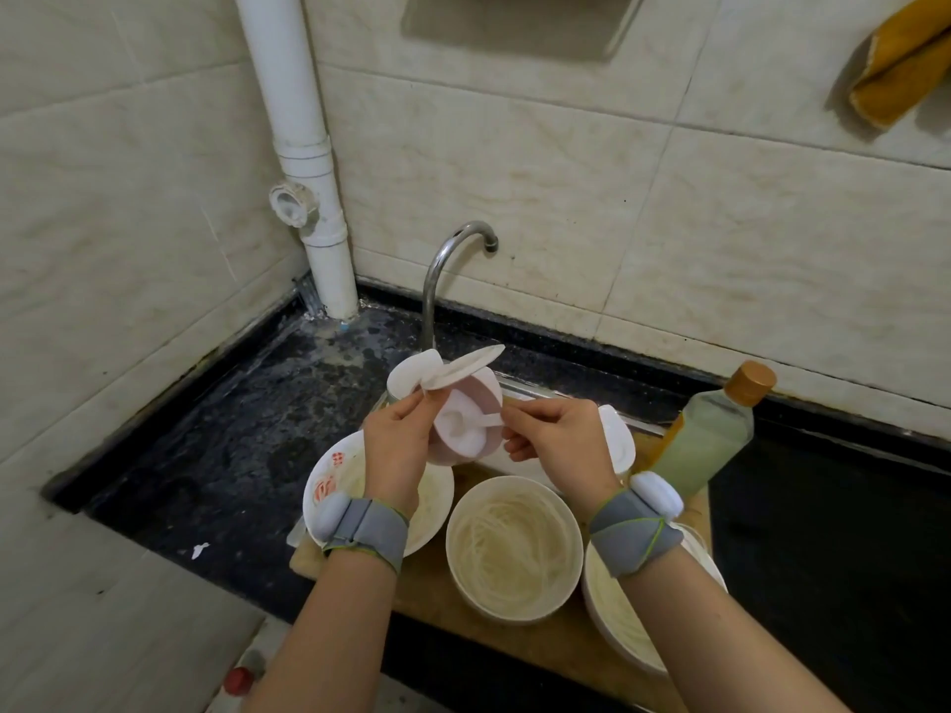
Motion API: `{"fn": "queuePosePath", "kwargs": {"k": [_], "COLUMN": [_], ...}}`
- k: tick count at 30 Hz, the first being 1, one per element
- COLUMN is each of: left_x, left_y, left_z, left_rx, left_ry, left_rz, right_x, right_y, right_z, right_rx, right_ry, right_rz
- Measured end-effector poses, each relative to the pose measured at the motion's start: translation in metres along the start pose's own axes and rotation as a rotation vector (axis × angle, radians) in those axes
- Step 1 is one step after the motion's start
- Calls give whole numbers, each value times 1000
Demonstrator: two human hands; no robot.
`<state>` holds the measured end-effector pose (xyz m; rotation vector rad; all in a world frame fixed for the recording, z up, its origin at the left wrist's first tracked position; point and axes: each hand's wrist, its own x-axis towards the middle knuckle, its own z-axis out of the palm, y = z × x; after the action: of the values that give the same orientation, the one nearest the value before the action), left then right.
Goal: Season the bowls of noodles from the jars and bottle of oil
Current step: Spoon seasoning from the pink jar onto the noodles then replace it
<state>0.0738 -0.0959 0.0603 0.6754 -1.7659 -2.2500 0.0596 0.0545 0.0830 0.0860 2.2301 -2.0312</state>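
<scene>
My left hand (399, 442) holds a pink seasoning jar (471, 427) tilted toward me, its flip lid (465, 367) standing open. White powder fills the jar. My right hand (553, 434) pinches the handle of a small white spoon (476, 420) whose bowl sits in the powder. Three bowls of pale noodles stand on a wooden board (427, 599): a red-patterned bowl (329, 486) under my left wrist, a white one (514, 548) in the middle, another (617, 625) under my right forearm. The oil bottle (707, 434) with a brown cap stands at the right.
Another white jar (409, 375) stands behind the pink one, and one more (620, 437) shows behind my right hand. A curved tap (437, 275) rises at the back over the dark stone counter (231, 429). A white drainpipe (303, 162) runs down the corner. An orange cloth (895, 59) hangs top right.
</scene>
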Motion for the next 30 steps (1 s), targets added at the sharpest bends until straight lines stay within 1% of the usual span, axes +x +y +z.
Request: {"fn": "queuePosePath", "kwargs": {"k": [6, 13, 18, 26, 30], "left_x": [5, 13, 17, 23, 23], "left_y": [-2, -1, 3, 9, 10], "left_z": [-9, -29, -50, -78, -82], "left_rx": [-15, -63, -129, -176, -190], "left_ry": [39, 183, 278, 437, 483], "left_rz": [-6, -31, 3, 75, 84], "right_x": [2, 5, 10, 15, 14], "right_y": [-1, -4, -9, -15, -16], "right_z": [4, 11, 19, 36, 39], "right_rx": [148, 253, 255, 162, 130], "right_ry": [25, 9, -32, -84, -92], "right_rz": [114, 176, 165, 79, 48]}}
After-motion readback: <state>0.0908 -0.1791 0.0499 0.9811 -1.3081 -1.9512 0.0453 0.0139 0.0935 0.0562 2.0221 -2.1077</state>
